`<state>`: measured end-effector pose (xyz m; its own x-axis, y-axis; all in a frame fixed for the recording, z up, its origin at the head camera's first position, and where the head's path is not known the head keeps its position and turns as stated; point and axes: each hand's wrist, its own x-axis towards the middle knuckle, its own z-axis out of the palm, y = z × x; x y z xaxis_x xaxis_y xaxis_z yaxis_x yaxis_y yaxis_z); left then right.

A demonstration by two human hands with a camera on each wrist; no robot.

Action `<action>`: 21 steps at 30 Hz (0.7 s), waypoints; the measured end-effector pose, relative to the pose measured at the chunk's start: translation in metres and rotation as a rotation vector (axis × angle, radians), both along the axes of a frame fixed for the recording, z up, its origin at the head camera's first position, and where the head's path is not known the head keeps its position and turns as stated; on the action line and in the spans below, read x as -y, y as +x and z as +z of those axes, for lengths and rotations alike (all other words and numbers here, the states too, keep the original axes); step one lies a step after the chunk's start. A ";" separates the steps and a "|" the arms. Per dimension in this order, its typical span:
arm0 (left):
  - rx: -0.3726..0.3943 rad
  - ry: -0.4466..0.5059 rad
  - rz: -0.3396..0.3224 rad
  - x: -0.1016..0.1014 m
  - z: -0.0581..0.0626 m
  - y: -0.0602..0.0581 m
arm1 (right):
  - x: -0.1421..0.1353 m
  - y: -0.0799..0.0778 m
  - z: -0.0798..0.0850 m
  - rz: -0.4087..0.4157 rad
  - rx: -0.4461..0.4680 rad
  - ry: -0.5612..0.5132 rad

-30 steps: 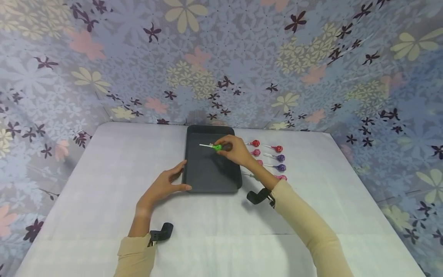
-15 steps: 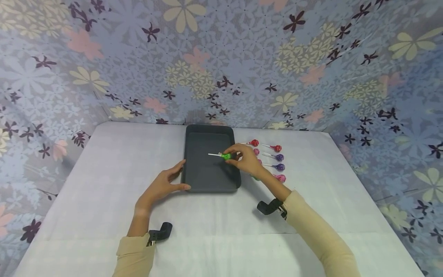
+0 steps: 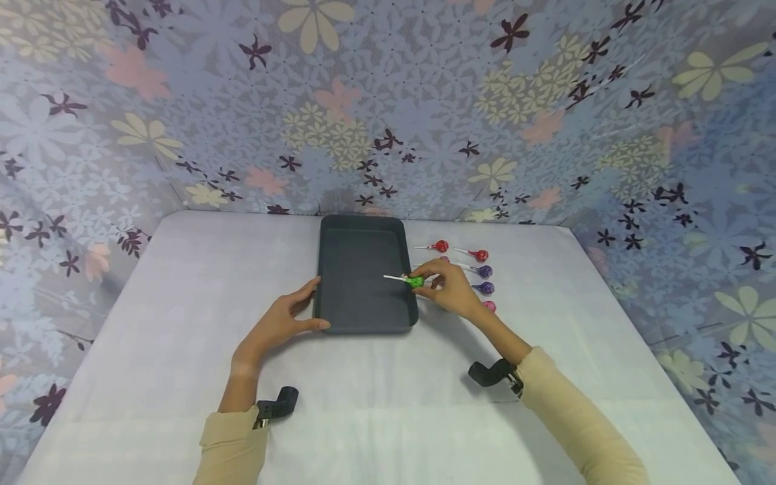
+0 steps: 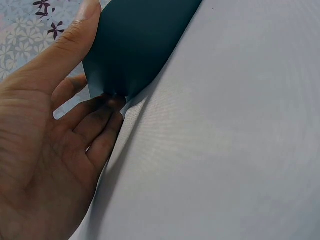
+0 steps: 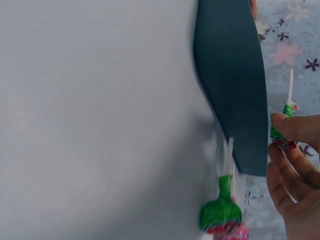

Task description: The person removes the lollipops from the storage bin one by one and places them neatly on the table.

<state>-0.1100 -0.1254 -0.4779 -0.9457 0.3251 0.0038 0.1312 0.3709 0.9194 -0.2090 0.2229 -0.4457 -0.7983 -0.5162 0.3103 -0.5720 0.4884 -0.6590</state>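
Note:
A dark grey rectangular tray [image 3: 364, 283] lies on the white table, its floor bare in the head view. My left hand [image 3: 279, 325] holds the tray's near left corner, thumb at the near rim and fingers against the left side. In the left wrist view, the fingers of that hand [image 4: 55, 125] curl at the tray's wall. Between thumb and fingertips, my right hand [image 3: 453, 288] pinches a green-wrapped lollipop [image 3: 415, 281] over the tray's right rim. Its white stick points left in the head view and upward in the right wrist view, beside the tray's wall [image 5: 232, 75].
Right of the tray lie several lollipops: red ones [image 3: 441, 246], purple ones [image 3: 484, 271] and a pink one [image 3: 489, 307]. My right hand partly covers this group. Another green lollipop [image 5: 222, 212] shows in the right wrist view. Flowered fabric [image 3: 388, 121] rises behind the table.
My right hand has moved right and nearer, carrying the green lollipop from over the tray's middle to its right rim. The left hand keeps its hold on the corner.

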 end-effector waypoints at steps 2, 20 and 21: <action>-0.001 -0.006 0.004 0.000 0.000 0.000 | -0.006 0.002 -0.001 -0.004 -0.009 -0.004; 0.013 -0.037 0.015 -0.002 -0.002 0.001 | -0.065 0.033 -0.006 -0.079 0.023 0.060; 0.010 -0.039 0.016 -0.002 -0.002 0.001 | -0.068 0.035 -0.006 -0.079 0.025 0.063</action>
<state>-0.1092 -0.1238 -0.4799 -0.9508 0.3092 -0.0184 0.1153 0.4084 0.9055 -0.1736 0.2910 -0.4521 -0.8443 -0.4696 0.2581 -0.5137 0.5724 -0.6391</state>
